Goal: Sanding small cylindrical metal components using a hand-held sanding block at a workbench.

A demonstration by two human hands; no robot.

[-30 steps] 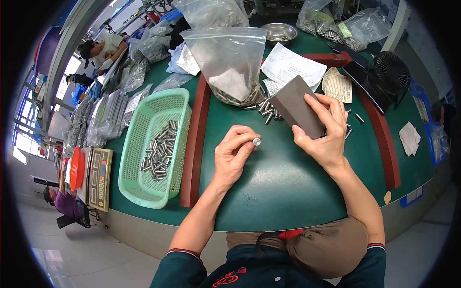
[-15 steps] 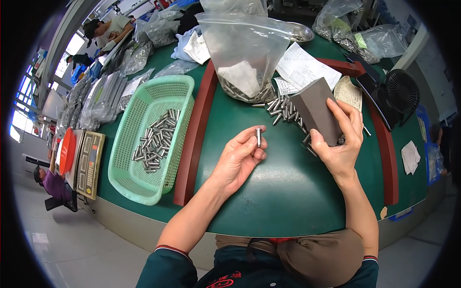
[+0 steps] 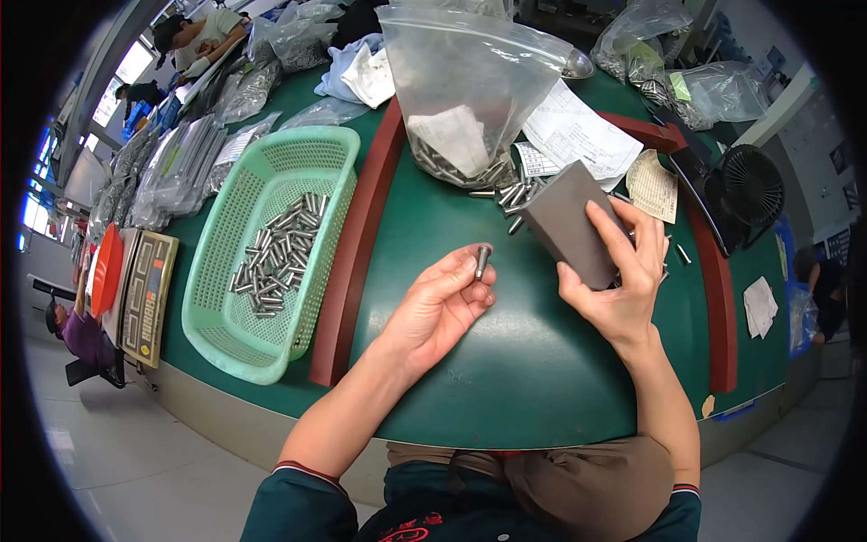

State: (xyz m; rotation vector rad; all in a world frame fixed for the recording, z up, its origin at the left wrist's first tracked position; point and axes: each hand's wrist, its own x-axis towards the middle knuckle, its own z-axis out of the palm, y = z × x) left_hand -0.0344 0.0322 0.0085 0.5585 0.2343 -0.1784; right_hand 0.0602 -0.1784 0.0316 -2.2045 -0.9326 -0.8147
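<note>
Between the thumb and fingers of my left hand (image 3: pixel 441 307) is a small shiny metal pin (image 3: pixel 482 263) with a wider head, tilted slightly, head up. My right hand (image 3: pixel 623 280) grips a dark grey-brown rectangular block (image 3: pixel 571 224), thumb on the near side and fingers over the far face. The block is tilted above a pile of similar pins (image 3: pixel 517 193), partly hiding them. To the left stands a green perforated plastic basket (image 3: pixel 203 298) with many pins in it. Beyond my hands, a clear plastic bag (image 3: pixel 470 72) holds more pins and a white paper.
Dark red bars (image 3: pixel 348 271) flank the green table (image 3: pixel 506 388). Papers (image 3: pixel 578 135) lie behind the block; a small black fan (image 3: pixel 751 185) and a white cloth (image 3: pixel 760 305) are at right. A scale (image 3: pixel 149 303) sits at far left. Other people work in the background.
The pin in my left hand has gone from upright to slightly tilted. The block has shifted a little left and toward me in my right hand. The whole view has turned slightly.
</note>
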